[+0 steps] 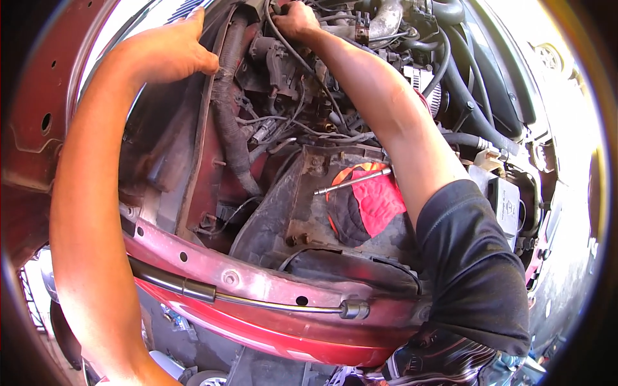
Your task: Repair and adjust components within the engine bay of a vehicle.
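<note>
A: Where are the hands?

B: The left hand point(168, 53) is up at eleven o'clock. It lies flat on the red edge of the car point(38, 122), fingers spread, holding nothing. The right hand point(295, 20) is at twelve o'clock, deep in the engine bay. Its fingers are curled around the top of a black cable point(302, 64).

A: Is it gripping the cable hard?

B: It looks closed on it, but the fingertips are hidden, so I cannot tell how tight.

A: What lies under the arm?

B: A red and black glove point(364, 206) sits on the dark tray point(270, 212) in the middle. A silver tool bar point(351, 182) rests across the glove, right under the arm.

A: What could go wrong?

B: I think the arm could bump the tool bar and knock it down into the engine. A hard pull could also tear the cable or catch the thin wires point(277, 128) next to it. The thick ribbed hose point(226, 116) at ten o'clock is close too.
</note>
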The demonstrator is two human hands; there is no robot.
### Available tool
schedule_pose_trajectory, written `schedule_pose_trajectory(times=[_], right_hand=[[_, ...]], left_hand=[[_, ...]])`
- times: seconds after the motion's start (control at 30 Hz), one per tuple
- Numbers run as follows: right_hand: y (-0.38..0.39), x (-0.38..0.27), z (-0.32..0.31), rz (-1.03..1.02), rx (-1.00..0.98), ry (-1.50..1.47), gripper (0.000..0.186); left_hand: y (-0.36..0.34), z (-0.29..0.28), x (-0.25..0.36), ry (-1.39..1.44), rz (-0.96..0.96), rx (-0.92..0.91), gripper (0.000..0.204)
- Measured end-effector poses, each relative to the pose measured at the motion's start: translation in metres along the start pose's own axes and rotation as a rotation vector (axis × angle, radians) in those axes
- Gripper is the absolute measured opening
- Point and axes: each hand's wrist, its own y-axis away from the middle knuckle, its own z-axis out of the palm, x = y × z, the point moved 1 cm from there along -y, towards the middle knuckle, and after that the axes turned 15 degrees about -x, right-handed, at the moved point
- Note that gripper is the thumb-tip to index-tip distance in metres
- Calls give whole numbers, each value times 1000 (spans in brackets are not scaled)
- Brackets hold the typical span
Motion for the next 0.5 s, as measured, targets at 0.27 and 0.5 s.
schedule_pose_trajectory(times=[0.27, 0.5], right_hand=[[2, -10, -17, -227, -154, 382, 35], [144, -27, -95, -584, -136, 836, 19]], left_hand=[[9, -13, 13, -226, -94, -87, 119], [19, 2, 23, -193, -146, 0, 102]])
